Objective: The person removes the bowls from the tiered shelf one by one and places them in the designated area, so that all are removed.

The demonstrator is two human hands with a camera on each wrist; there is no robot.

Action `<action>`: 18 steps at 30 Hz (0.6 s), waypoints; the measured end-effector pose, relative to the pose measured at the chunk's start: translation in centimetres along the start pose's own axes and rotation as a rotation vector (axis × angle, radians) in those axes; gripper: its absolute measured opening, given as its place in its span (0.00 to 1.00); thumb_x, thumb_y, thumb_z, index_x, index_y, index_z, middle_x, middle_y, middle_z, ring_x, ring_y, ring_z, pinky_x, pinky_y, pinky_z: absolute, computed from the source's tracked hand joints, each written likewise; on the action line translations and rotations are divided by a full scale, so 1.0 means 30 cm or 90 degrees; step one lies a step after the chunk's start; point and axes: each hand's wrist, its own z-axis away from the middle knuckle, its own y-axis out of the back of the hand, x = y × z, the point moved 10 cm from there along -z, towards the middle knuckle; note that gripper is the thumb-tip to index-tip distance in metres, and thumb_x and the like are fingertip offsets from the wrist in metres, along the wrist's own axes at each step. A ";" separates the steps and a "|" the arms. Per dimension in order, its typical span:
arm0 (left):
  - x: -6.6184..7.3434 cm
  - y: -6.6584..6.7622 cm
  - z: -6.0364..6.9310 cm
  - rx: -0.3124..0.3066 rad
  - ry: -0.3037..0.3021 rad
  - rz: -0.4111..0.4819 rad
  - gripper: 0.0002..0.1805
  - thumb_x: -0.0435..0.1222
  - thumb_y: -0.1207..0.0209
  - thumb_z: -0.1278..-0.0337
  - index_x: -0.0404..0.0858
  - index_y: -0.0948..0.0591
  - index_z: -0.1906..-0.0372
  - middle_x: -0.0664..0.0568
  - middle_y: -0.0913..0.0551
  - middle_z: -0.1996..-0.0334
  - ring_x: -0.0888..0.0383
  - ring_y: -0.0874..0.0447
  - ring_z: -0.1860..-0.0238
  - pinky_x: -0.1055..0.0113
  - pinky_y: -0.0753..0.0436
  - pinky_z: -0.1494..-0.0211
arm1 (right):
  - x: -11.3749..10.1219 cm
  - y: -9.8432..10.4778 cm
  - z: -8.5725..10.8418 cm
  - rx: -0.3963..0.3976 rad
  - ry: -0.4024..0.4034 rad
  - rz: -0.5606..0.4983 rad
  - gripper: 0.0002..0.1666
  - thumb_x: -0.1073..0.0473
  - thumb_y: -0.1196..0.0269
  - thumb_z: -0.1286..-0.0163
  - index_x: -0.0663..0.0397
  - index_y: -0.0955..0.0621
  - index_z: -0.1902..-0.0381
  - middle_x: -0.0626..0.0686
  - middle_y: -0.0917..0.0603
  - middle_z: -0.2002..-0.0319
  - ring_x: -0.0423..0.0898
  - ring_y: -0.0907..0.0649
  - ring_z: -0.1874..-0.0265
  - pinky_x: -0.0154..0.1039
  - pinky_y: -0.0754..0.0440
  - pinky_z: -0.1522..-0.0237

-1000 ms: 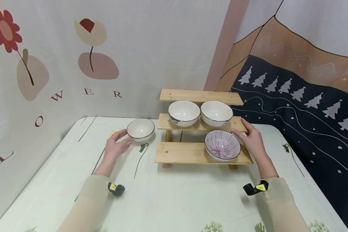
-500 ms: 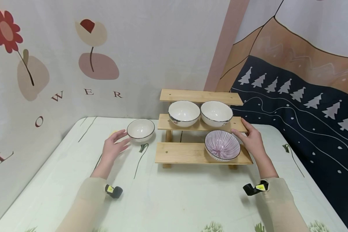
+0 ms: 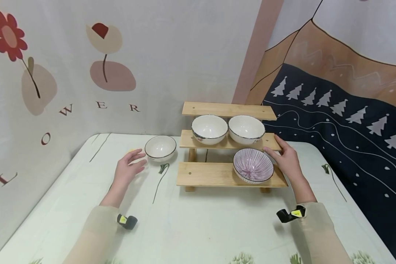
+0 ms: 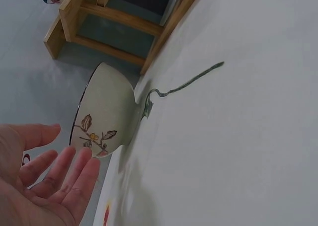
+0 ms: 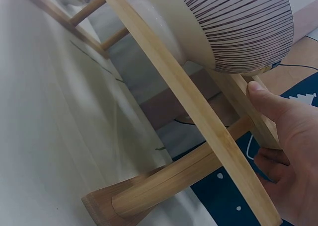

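A white bowl with a dark rim (image 3: 160, 147) stands on the table left of a three-tier wooden shelf (image 3: 204, 174). Just left of that bowl is my left hand (image 3: 128, 168), its fingers loosely spread and holding nothing. The left wrist view shows a leaf-and-berry print on the bowl's side (image 4: 107, 112). My right hand (image 3: 286, 161) grips the right end of the shelf's middle board, thumb in front; in the right wrist view its fingers (image 5: 273, 159) curl under the board. Near it, a purple-striped bowl (image 3: 253, 165) sits on the lowest board.
Two white bowls, one on the left (image 3: 209, 129) and one on the right (image 3: 246, 129), stand side by side on the middle board. The top board (image 3: 229, 109) is behind them. A flower-printed cloth covers the table (image 3: 198, 223), and a printed curtain (image 3: 158, 66) hangs behind.
My left hand has drawn back a little to the left and toward me, away from the white bowl. The bowls, the shelf and my right hand have stayed in place.
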 end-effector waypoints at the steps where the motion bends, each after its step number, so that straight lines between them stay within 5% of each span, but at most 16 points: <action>1: 0.002 0.001 0.003 -0.001 -0.001 0.001 0.32 0.36 0.42 0.31 0.40 0.36 0.25 0.38 0.27 0.32 0.78 0.21 0.62 0.78 0.15 0.48 | 0.000 0.000 0.000 0.000 0.000 0.000 0.52 0.38 0.39 0.30 0.56 0.47 0.21 0.65 0.45 0.22 0.65 0.40 0.24 0.59 0.37 0.25; 18: 0.016 -0.003 0.033 -0.013 -0.013 -0.013 0.32 0.36 0.42 0.31 0.40 0.35 0.25 0.38 0.26 0.32 0.78 0.22 0.60 0.80 0.15 0.49 | -0.001 0.002 0.002 -0.001 -0.003 -0.002 0.51 0.39 0.38 0.30 0.56 0.46 0.21 0.65 0.45 0.22 0.65 0.39 0.25 0.59 0.36 0.26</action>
